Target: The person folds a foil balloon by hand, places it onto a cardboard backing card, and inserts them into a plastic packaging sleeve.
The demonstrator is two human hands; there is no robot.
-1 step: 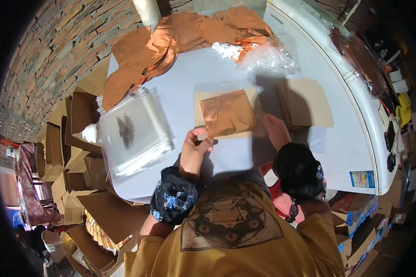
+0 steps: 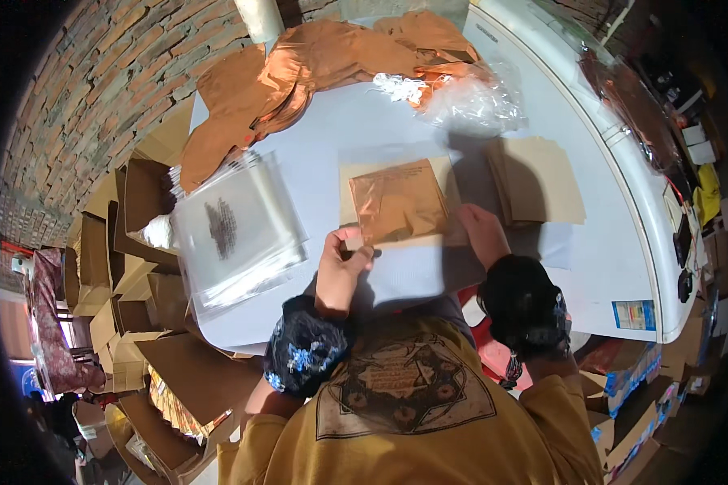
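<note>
In front of me on the white table [image 2: 412, 271], a folded copper-coloured shiny piece [image 2: 400, 202] lies on a tan cardboard sheet [image 2: 453, 179]. A clear film seems to show around the sheet's edges. My left hand [image 2: 341, 267] is closed at the lower left corner, thumb and finger pinching the sheet there. Along the sheet's right side, my right hand [image 2: 484, 233] has its fingers pressed together at the edge; its fingertips are in shadow.
Clear plastic bags [image 2: 226, 234] are stacked at the left, and tan cardboard sheets [image 2: 534, 178] at the right. Copper-coloured material [image 2: 323, 61] heaps along the far side beside a crumpled clear bag [image 2: 477, 101]. Open cardboard boxes [image 2: 194, 364] stand left of the table.
My right fingertips have shifted slightly at the sheet's right edge. The copper-coloured piece lies a little differently; the surroundings look the same.
</note>
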